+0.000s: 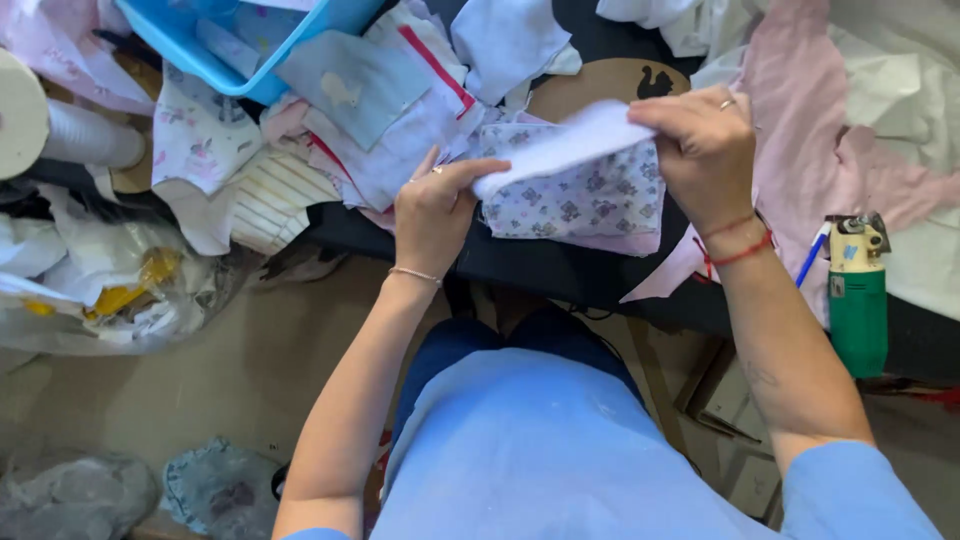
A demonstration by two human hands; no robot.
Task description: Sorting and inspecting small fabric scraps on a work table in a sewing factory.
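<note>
Both my hands pinch one white cloth strip [565, 147]: left hand [435, 210] closed on its lower end, right hand [703, 145] gripping the upper. Floral fabric [590, 200] hangs just beneath the strip (touching it).

The scene is lit brightly and evenly by soft light. Shadows are kept faint. No glare is seen. Everything is blurred a little, and edges are slightly bent.

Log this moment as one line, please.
left hand: pinching white fabric strip | right hand: gripping strip's other end | below: floral cloth piece
</note>
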